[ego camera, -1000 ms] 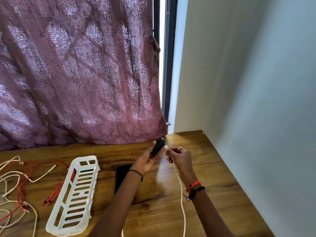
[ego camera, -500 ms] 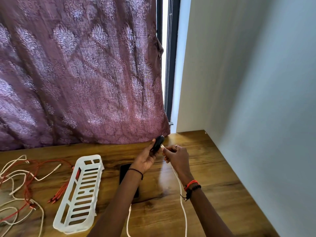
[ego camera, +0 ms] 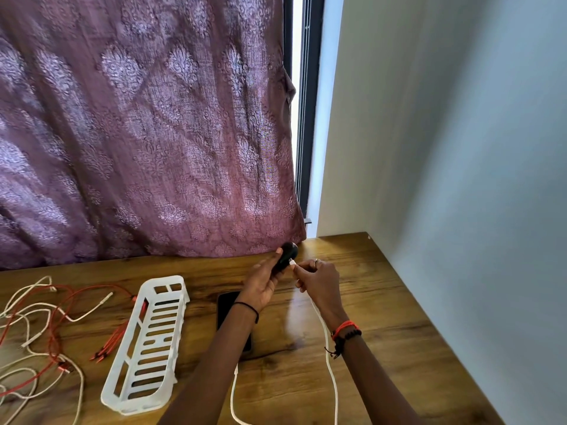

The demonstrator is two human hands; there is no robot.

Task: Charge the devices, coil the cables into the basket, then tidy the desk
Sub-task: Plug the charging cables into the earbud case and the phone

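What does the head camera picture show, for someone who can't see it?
A left hand holds a black oval device while the right hand pinches a white cable plug against it, above a wooden desk with a white slotted plastic basket.

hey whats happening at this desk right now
A person seems to be plugging in a small black device: the left hand grips it above the desk while the right hand pinches the plug of a white cable at its end. A phone lies flat under the left forearm. Red and white cables lie loose left of the white basket.
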